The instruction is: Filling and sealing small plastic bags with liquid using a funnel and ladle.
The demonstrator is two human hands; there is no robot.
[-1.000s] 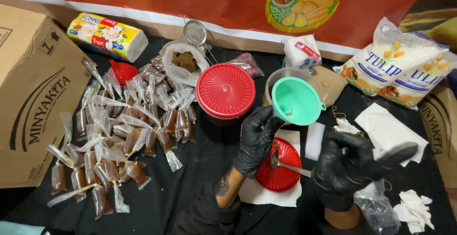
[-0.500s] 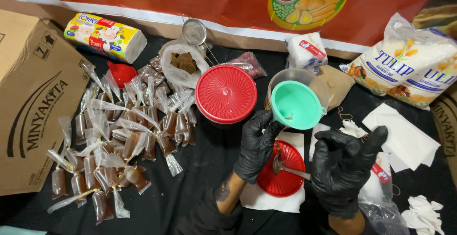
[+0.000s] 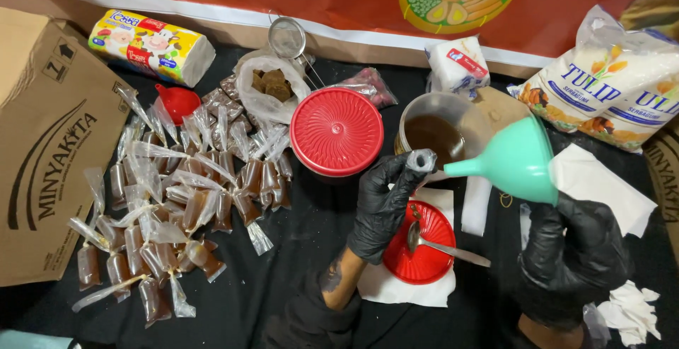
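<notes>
My left hand [image 3: 382,204], in a black glove, pinches the open top of a small clear plastic bag [image 3: 421,159] just in front of a clear tub of brown liquid [image 3: 438,135]. My right hand [image 3: 573,253], also gloved, holds a mint-green funnel [image 3: 520,161] tipped on its side. The funnel's spout points left and almost touches the bag. Below my left hand, a red lid [image 3: 424,250] lies on white paper with a metal spoon [image 3: 442,244] resting on it.
Several small filled and tied bags [image 3: 177,200] lie heaped at the left beside a cardboard box [image 3: 49,144]. A red-lidded container [image 3: 337,131], a small red funnel [image 3: 177,101], a strainer [image 3: 286,38], a bag of brown blocks [image 3: 272,84], flour sacks [image 3: 608,87] and tissues [image 3: 629,310] surround the work spot.
The green funnel, which sat upright in the tub, is now lifted off by my right hand and tipped sideways toward the bag. The brown liquid in the tub is uncovered.
</notes>
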